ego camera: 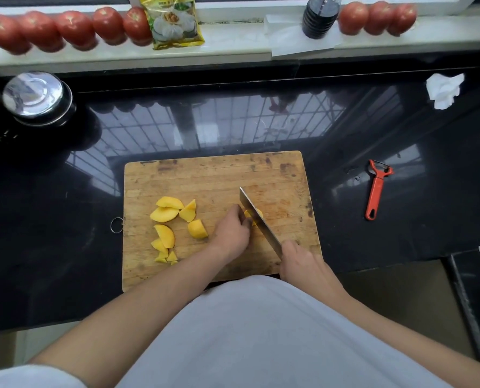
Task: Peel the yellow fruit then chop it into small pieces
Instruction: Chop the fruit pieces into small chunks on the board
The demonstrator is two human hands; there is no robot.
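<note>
The yellow fruit point(252, 214) being cut lies near the middle of the wooden cutting board point(216, 175), between the two hands and mostly hidden by the knife blade point(258, 219) set across it. The left hand point(233, 233) sits just left of the blade, fingers curled down onto the piece, holding it in place. The right hand point(297, 260), at the board's lower right edge, grips the knife handle, with the blade running up and left from it. Cut fruit pieces point(174, 225) lie in a loose cluster on the left part of the board, apart from both hands. The board rests on the black counter point(37, 247). A red peeler point(376, 189) lies on the counter to the right of the board.
</note>
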